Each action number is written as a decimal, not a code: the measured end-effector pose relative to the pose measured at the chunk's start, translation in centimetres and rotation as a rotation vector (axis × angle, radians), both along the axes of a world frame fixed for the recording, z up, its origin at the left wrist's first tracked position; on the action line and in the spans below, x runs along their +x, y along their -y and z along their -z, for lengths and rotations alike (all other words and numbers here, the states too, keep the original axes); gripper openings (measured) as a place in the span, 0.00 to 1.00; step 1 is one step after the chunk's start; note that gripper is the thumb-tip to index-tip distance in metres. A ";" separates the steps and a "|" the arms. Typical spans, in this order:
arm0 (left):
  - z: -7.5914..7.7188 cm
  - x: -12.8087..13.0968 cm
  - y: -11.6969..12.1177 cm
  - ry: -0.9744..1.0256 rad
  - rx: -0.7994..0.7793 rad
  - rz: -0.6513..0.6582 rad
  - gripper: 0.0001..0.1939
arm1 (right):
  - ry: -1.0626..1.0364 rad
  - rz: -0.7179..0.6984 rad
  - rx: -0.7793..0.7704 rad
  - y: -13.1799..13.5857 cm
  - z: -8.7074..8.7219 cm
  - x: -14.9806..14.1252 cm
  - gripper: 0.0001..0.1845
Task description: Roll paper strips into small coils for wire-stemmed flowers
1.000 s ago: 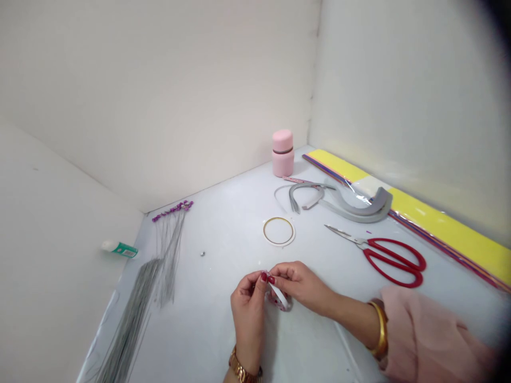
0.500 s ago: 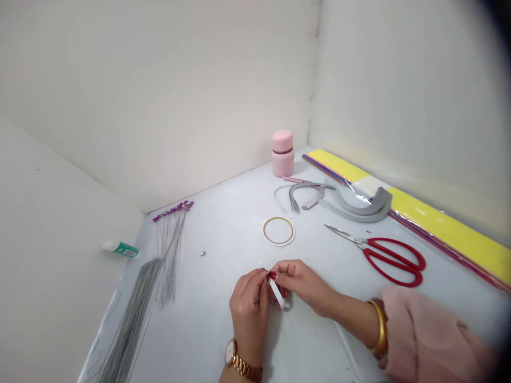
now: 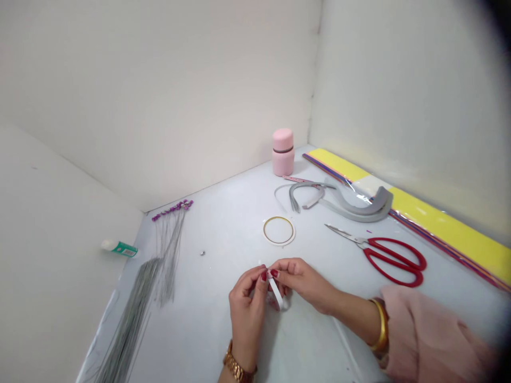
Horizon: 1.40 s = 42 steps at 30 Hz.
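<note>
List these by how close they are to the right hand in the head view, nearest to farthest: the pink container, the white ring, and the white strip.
From the right hand:
1. White strip, at its fingertips.
2. White ring, lying just beyond the hands.
3. Pink container, standing farther back, near the wall.

No text, brand or number can be read. The green tube (image 3: 123, 248) by the surface's (image 3: 223, 223) left edge bears a small pale printed patch, too small to make out; markings on the slim pink strip (image 3: 294, 180) near the far corner are equally illegible.
</note>
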<state>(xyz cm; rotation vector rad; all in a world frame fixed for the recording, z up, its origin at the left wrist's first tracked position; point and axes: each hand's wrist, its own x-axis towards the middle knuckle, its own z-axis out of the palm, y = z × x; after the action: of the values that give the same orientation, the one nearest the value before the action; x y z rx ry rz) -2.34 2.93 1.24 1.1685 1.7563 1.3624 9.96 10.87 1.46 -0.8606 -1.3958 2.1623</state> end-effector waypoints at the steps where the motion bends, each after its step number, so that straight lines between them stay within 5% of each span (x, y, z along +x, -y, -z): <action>1: 0.0 0.0 -0.1 0.032 -0.009 -0.008 0.10 | -0.002 -0.008 0.007 0.0 0.0 0.0 0.16; 9: -0.2 0.1 -0.2 0.068 0.018 -0.019 0.05 | 0.043 0.020 0.036 0.1 0.7 0.0 0.17; 19: -0.4 0.4 -0.4 0.389 -0.107 0.059 0.08 | 0.037 -0.014 0.030 0.2 0.5 0.0 0.16; 42: 0.7 1.3 -0.3 0.572 -0.102 -0.083 0.08 | 0.135 -0.014 0.034 0.2 0.5 -0.1 0.10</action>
<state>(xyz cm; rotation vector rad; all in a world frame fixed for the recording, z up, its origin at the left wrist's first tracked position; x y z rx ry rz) -1.04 3.20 0.55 0.5723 1.4438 1.4545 9.84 10.65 0.92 -1.0035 -1.5031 2.1188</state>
